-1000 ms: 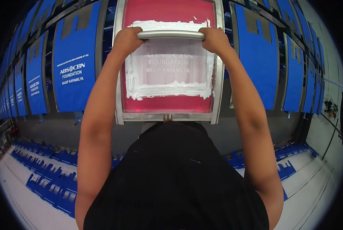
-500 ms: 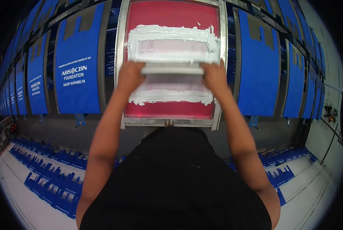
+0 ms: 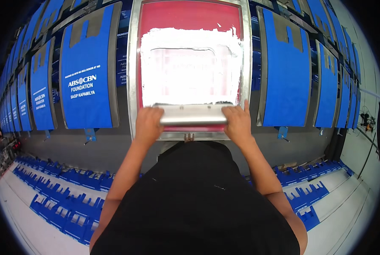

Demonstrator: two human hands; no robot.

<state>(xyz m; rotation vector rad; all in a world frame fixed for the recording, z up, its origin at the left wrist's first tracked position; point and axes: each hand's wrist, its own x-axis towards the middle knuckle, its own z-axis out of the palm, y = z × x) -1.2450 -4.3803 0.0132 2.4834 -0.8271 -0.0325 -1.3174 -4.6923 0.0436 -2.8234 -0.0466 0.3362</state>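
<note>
A metal-framed printing screen (image 3: 133, 55) with red mesh lies in front of me. White ink (image 3: 234, 46) makes a thick, ragged border on the mesh, with a thinner, bright white patch inside it. Both my hands grip a squeegee (image 3: 193, 114) laid across the near part of the screen. My left hand (image 3: 149, 124) is closed round its left end, my right hand (image 3: 239, 123) round its right end. The squeegee's lower edge and whatever lies under the screen are hidden.
Blue bag-shaped fabric pieces on boards stand to either side: a printed one (image 3: 85, 102) at left, an unprinted one (image 3: 284, 85) at right. Small metal clips (image 3: 283, 135) jut from the near board ends. More blue pieces (image 3: 66, 212) lie in rows on the white floor (image 3: 15, 199).
Both hands have drawn the squeegee toward me, from the middle of the screen to its near end. The ink area now looks much brighter, and the near ink strip is no longer visible.
</note>
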